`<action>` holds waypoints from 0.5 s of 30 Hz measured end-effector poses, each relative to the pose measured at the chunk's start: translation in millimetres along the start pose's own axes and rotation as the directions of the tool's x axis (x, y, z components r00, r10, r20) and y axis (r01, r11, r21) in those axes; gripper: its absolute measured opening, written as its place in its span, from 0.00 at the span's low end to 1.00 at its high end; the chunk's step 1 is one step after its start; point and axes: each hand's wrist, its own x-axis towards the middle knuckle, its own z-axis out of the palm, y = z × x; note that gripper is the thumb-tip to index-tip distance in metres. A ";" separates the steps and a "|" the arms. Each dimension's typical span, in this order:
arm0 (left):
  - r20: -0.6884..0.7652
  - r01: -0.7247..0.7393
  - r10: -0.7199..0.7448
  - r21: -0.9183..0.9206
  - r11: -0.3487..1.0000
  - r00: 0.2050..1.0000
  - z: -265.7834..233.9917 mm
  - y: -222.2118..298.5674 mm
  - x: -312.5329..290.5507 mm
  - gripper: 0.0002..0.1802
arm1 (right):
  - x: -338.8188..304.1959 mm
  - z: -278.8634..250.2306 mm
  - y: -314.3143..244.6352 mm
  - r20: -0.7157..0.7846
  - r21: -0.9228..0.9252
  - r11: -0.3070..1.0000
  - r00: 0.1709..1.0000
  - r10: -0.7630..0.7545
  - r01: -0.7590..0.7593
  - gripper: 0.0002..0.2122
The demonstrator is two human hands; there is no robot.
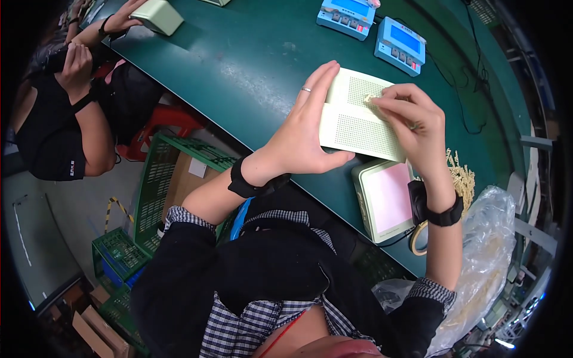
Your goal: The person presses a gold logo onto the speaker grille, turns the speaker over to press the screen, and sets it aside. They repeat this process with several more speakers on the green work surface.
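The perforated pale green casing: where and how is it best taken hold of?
The casing is probably best held by its left edge, coming from the left, as the left hand does: a plain border lies beside the perforated areas, leaving these to the right hand.

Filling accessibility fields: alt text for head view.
A person's left hand holds a pale green perforated casing above a green workbench while the right hand appears to pinch a small cream piece at its surface. Beyond are two blue devices; at upper left, a co-worker's hand touches a pale green box.
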 end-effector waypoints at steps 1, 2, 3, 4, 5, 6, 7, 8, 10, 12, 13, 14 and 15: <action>-0.002 0.002 -0.002 -0.001 1.000 1.000 -0.9 -0.4 0.7 0.64 | 2.5 -0.8 5.4 0.003 0.000 1.000 1.000 0.000 0.000 0.10; 0.012 0.007 -0.007 -0.012 1.000 1.000 -1.9 -0.8 1.2 0.63 | 5.1 -1.4 10.8 -0.001 0.010 0.999 0.999 -0.040 0.040 0.10; 0.025 0.013 -0.013 -0.024 1.000 1.000 -3.0 -1.3 1.6 0.63 | 7.9 -1.5 14.8 -0.006 0.020 0.997 0.997 -0.080 0.081 0.10; 0.039 0.019 -0.018 -0.035 0.999 0.999 -4.0 -2.2 2.1 0.63 | 9.7 -0.9 17.9 -0.010 0.030 0.992 0.993 -0.120 0.120 0.10; 0.040 0.023 -0.022 -0.037 0.999 0.999 -4.3 -3.2 2.9 0.63 | 11.5 0.2 19.0 -0.008 0.031 0.993 0.993 -0.117 0.117 0.10; 0.038 0.024 -0.022 -0.040 0.999 0.999 -4.7 -3.4 3.5 0.63 | 13.5 1.6 19.7 -0.008 0.003 0.989 0.989 -0.148 0.148 0.10; 0.037 0.025 -0.023 -0.043 0.999 0.999 -4.8 -3.9 4.2 0.63 | 15.3 2.7 20.5 -0.009 -0.025 0.984 0.984 -0.178 0.178 0.10; 0.039 0.025 -0.023 -0.048 0.999 0.999 -5.1 -4.9 5.0 0.63 | 16.9 3.6 21.4 -0.009 -0.054 0.977 0.978 -0.207 0.206 0.10; 0.042 0.033 -0.030 -0.053 0.998 0.999 -6.0 -7.5 6.6 0.63 | 19.9 4.6 22.1 -0.005 -0.052 0.980 0.981 -0.195 0.194 0.10; 0.045 0.028 -0.025 -0.060 0.998 0.999 -8.5 -10.0 10.8 0.62 | 23.9 4.0 21.4 -0.008 -0.060 0.982 0.983 -0.182 0.181 0.10; 0.052 0.030 -0.027 -0.063 0.998 0.998 -9.6 -10.7 12.7 0.62 | 25.3 3.5 21.3 -0.011 -0.059 0.983 0.984 -0.176 0.175 0.10; 0.056 0.032 -0.028 -0.066 0.997 0.998 -10.7 -10.9 14.2 0.62 | 26.4 2.8 21.0 -0.009 -0.062 0.983 0.985 -0.174 0.173 0.10; 0.058 0.032 -0.028 -0.069 0.997 0.998 -11.7 -10.7 15.5 0.62 | 27.3 2.0 20.4 -0.007 -0.066 0.983 0.985 -0.174 0.173 0.10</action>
